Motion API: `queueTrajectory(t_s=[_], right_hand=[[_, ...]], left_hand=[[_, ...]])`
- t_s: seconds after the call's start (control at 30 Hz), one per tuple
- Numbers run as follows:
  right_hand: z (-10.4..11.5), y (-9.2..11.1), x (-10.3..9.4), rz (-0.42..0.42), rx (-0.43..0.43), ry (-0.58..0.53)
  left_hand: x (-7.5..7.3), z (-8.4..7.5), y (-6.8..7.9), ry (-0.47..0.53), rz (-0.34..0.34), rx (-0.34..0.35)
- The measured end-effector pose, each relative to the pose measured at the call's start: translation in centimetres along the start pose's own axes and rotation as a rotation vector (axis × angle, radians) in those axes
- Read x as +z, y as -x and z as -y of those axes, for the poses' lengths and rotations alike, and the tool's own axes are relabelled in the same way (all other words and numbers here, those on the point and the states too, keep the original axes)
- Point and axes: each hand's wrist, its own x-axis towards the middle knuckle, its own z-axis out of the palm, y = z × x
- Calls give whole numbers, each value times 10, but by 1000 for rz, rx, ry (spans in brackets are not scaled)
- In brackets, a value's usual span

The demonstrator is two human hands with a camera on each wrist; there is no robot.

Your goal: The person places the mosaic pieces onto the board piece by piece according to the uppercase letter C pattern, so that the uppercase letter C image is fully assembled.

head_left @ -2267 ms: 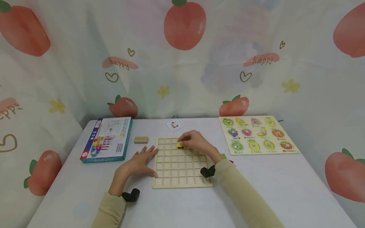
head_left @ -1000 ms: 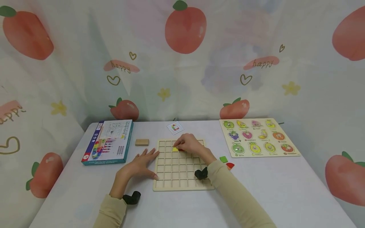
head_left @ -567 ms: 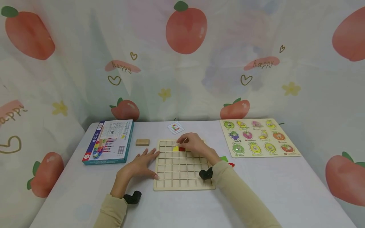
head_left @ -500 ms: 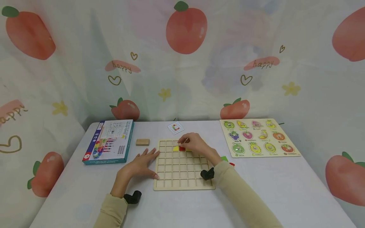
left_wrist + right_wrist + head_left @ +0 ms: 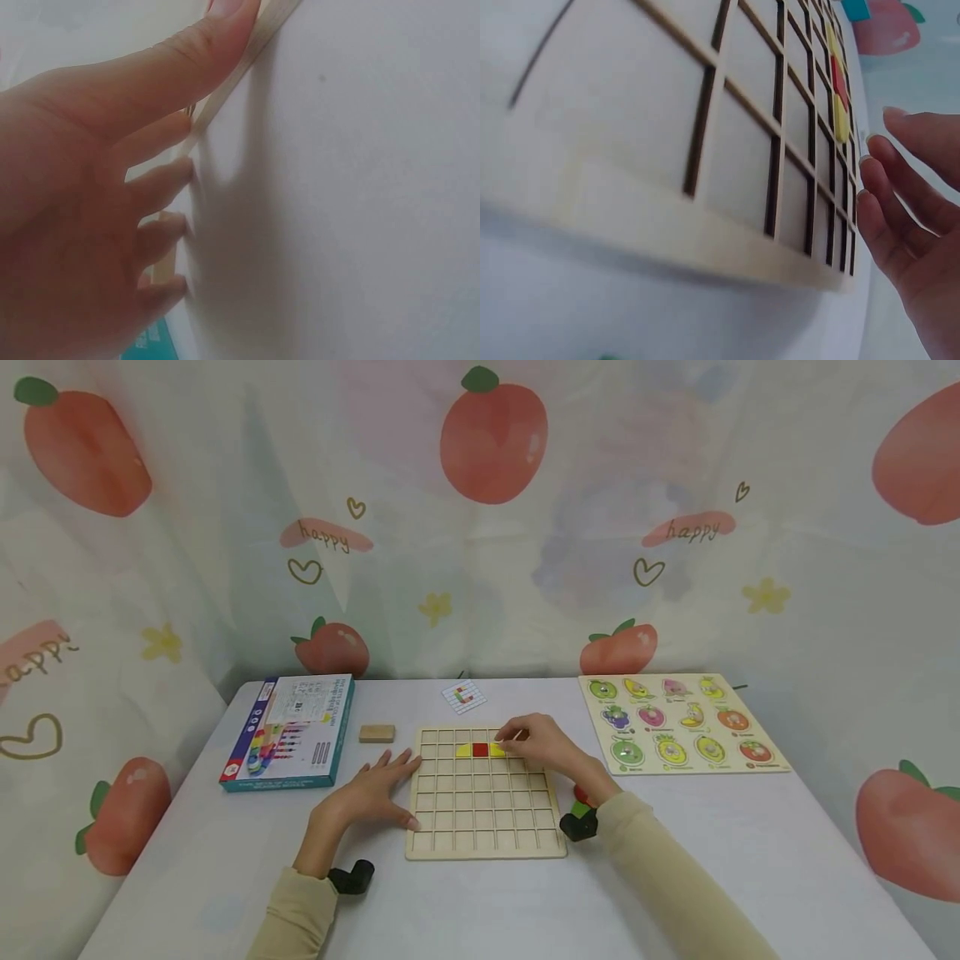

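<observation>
On white desk (image 5: pixel 465 914), head view, find red tile (image 5: pixel 480 750) between yellow tiles (image 5: pixel 497 750) in grid board (image 5: pixel 480 817); left wrist, note left hand (image 5: pixel 82 187) spread wide at board edge; right wrist, right hand (image 5: pixel 926 262) grip slack, empty; beware tiles possibly unseated by accidental brushing.

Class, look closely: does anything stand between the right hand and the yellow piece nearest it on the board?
Nothing visible: the right wrist view shows only open space between the right hand and the yellow piece.
</observation>
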Motion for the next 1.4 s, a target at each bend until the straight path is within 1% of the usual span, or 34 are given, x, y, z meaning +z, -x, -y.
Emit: queueTrajectory(t_s=[0.1,0.33,0.53,0.83,1.1,1.4], right_hand=[[-7,7,-4,-4,20,8],[-18,24,-16,-3,22,13],[-26,37,-26,-10,62,42],[-38,57,-41,-9,65,51],[-54,71,-52,-3,90,66],[-65,84,-62,-4,101,68]], left_hand=[[0,-1,0,-3,1,-1],[0,-2,0,3,10,-3],[0,-4,1,-5,11,-8],[-2,-5,2,0,12,-7],[0,-1,0,-7,9,0],[0,-1,0,-12,10,0]])
